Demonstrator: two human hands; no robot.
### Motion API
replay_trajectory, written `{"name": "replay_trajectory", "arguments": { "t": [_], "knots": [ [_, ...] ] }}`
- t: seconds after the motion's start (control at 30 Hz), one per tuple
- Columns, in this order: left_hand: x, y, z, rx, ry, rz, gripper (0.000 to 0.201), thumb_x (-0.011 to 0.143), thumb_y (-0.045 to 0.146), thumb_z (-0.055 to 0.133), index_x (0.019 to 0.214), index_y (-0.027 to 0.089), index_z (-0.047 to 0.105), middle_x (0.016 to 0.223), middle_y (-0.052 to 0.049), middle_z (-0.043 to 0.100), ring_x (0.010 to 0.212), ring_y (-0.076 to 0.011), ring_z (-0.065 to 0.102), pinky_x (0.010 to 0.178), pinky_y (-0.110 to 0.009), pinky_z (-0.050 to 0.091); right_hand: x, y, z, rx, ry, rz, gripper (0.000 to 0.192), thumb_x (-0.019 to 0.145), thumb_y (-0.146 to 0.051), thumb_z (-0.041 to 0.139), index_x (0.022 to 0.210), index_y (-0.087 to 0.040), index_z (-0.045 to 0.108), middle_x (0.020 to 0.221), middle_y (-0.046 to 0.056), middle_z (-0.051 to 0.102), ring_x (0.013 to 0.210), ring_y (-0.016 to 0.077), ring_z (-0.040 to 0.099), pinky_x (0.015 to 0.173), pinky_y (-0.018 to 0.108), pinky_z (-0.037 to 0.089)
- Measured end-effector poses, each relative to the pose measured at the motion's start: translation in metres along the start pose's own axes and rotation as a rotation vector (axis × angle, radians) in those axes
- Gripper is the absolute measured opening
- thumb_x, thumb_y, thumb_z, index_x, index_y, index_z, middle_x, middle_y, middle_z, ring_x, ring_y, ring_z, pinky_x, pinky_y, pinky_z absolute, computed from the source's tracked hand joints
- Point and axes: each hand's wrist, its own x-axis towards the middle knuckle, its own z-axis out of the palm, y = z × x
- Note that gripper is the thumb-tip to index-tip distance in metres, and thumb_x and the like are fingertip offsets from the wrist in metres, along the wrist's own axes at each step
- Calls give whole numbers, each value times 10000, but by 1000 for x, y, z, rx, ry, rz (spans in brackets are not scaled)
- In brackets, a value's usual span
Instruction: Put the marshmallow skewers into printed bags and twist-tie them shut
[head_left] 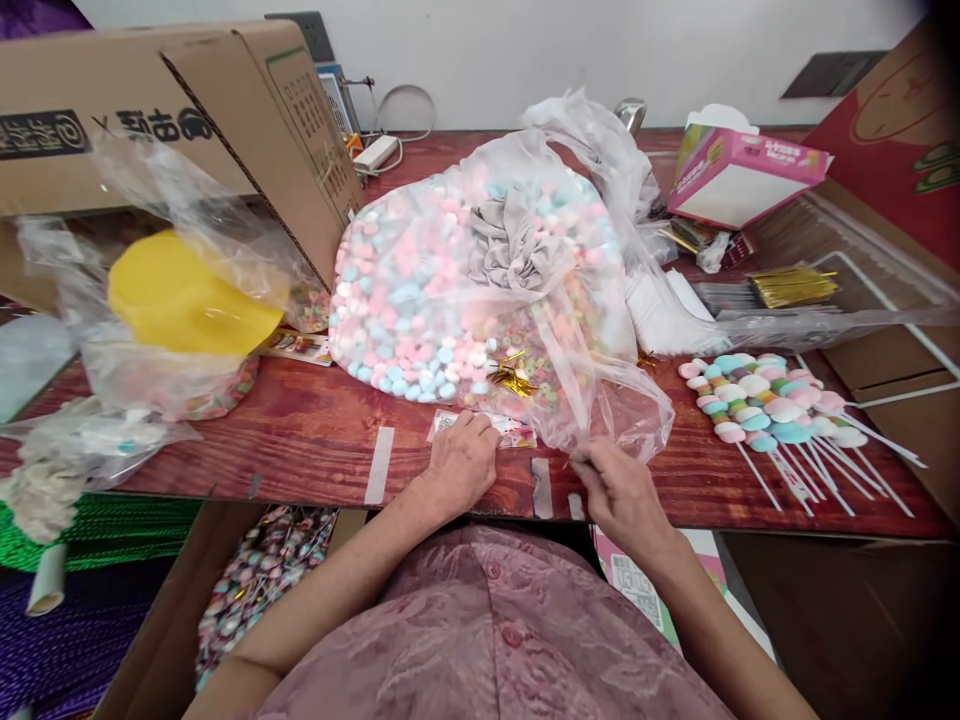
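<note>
My left hand (463, 462) rests near the front edge of the red wooden table (315, 440), its fingers curled over a small clear printed packet (510, 430). My right hand (616, 487) pinches the lower edge of a large clear plastic bag (450, 290) full of pink, blue and white marshmallow sweets. Inside the bag lie smaller ring-shaped sweets and a gold twist tie (512, 376). The bag's crumpled mouth hangs just above my right hand.
A pile of finished marshmallow skewers (772, 405) on white sticks lies at the right. Gold ties (791, 286) and a pink box (739, 175) sit behind it. At the left are a cardboard box (247, 110) and a yellow bowl (184, 295) in plastic. A carton of wrapped skewers (259, 575) stands under the table.
</note>
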Motion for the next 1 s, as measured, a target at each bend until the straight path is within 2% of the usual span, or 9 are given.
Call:
{"name": "replay_trajectory", "arguments": {
  "t": [0.1, 0.17, 0.27, 0.37, 0.47, 0.57, 0.73, 0.87, 1.0],
  "knots": [
    [4, -3, 6, -63, 78, -32, 193, 837, 53, 502, 749, 145, 646, 851, -94, 653, 912, -237, 568, 770, -351, 490, 23, -12, -8, 163, 172, 61, 121, 921, -162, 460, 840, -214, 532, 721, -17, 535, 636, 128, 494, 623, 257, 392],
    [7, -5, 10, -123, 144, -71, 172, 828, 72, 532, 710, 153, 627, 822, -81, 646, 874, -223, 573, 754, -340, 485, 46, -16, -8, 164, 229, 58, 117, 906, -168, 474, 833, -215, 552, 717, -13, 556, 641, 134, 513, 636, 265, 408],
    [10, -10, 14, -220, 230, -118, 157, 831, 115, 565, 685, 163, 600, 778, -57, 624, 779, -187, 565, 684, -304, 464, 80, -14, -6, -26, 215, 52, 169, 858, -130, 469, 913, -194, 615, 845, 59, 640, 771, 192, 585, 726, 318, 451],
    [7, -15, 13, -306, 258, -51, 186, 879, 179, 570, 700, 164, 622, 761, -49, 620, 758, -172, 573, 695, -293, 472, 89, -11, -8, -211, 206, 59, 330, 832, -101, 470, 1109, -181, 630, 1104, 137, 647, 976, 249, 611, 824, 363, 477],
    [3, -23, 11, -400, 247, 71, 215, 924, 220, 546, 767, 172, 685, 797, -57, 648, 782, -169, 600, 721, -288, 498, 67, -6, -14, -225, 366, -30, 346, 857, -102, 483, 1147, -221, 628, 1161, 114, 645, 1084, 232, 610, 910, 365, 494],
    [1, -31, 13, -497, 266, 118, 223, 944, 192, 499, 849, 175, 700, 828, -51, 661, 784, -153, 621, 709, -263, 519, 33, 10, -24, -275, 540, -56, 294, 858, -92, 511, 1070, -231, 660, 1057, 93, 684, 1014, 210, 643, 890, 357, 524],
    [2, -33, 21, -463, 335, 136, 174, 930, 183, 520, 824, 173, 658, 799, -39, 641, 757, -156, 608, 695, -277, 527, -19, 63, -74, -634, 700, 224, 140, 877, -172, 576, 921, -174, 709, 926, 107, 717, 858, 215, 658, 806, 343, 528],
    [-1, -27, 26, -376, 381, 122, 136, 922, 180, 538, 835, 178, 642, 817, -48, 635, 805, -181, 593, 740, -313, 529, -45, 98, -117, -986, 623, 500, 216, 892, -240, 548, 951, -141, 729, 1003, 150, 716, 891, 276, 617, 713, 369, 448],
    [-4, -23, 29, -307, 376, 120, 146, 918, 160, 533, 907, 174, 678, 871, -73, 649, 846, -202, 576, 758, -335, 529, -48, 117, -127, -1063, 397, 659, 246, 887, -262, 518, 934, -142, 728, 909, 141, 706, 812, 258, 569, 627, 339, 305]
  ]
}}
